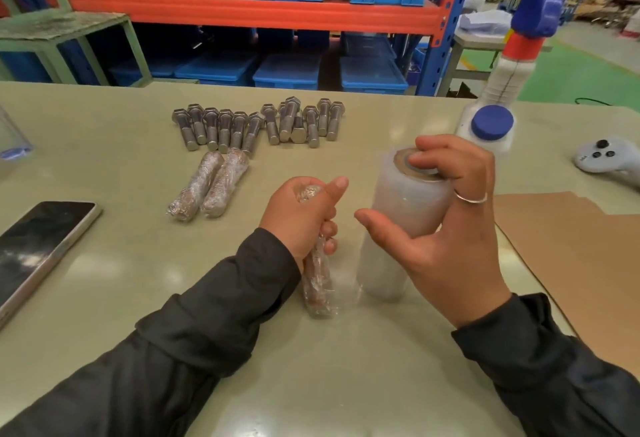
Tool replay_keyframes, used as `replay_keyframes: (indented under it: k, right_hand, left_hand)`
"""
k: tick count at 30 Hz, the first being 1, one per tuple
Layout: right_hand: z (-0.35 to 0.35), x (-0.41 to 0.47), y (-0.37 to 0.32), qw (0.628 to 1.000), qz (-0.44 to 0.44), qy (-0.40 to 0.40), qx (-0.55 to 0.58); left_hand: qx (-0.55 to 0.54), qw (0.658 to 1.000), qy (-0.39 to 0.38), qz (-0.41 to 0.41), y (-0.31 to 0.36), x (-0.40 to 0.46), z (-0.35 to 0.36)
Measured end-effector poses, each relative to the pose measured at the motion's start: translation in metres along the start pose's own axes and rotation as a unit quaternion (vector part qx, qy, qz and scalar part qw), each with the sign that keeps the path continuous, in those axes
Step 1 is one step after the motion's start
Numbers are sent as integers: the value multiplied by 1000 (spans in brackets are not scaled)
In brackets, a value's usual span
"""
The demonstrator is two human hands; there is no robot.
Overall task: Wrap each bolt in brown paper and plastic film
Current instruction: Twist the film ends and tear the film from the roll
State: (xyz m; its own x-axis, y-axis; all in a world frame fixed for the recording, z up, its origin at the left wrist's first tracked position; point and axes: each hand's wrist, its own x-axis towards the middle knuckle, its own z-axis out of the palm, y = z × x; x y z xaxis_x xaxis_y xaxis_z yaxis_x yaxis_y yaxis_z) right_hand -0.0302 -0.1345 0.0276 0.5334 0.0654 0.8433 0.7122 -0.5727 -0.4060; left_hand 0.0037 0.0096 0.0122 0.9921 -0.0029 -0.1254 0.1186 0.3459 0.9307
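My left hand grips a bolt wrapped in brown paper and film, held upright with its lower end near the table. My right hand holds the roll of plastic film just to the right, fingers curled over its top end and thumb against its side. A thin sheet of film runs between the roll and the bolt. Two wrapped bolts lie side by side farther back. Behind them lie several bare steel bolts in a row.
Sheets of brown paper lie at the right. A phone lies at the left edge. A white bottle with a blue cap and a grey controller stand at the back right. Blue crates sit on racking behind the table.
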Motion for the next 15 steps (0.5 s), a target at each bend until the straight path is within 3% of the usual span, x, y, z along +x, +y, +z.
replay_keyframes:
  k: [7, 15]
  right_hand:
    - [4, 2, -4, 999, -10, -37, 36]
    - [1, 4, -2, 999, 0, -31, 31]
  left_hand:
    - [65, 994, -66, -63, 7, 1, -9]
    - [23, 986, -91, -136, 10, 4, -14]
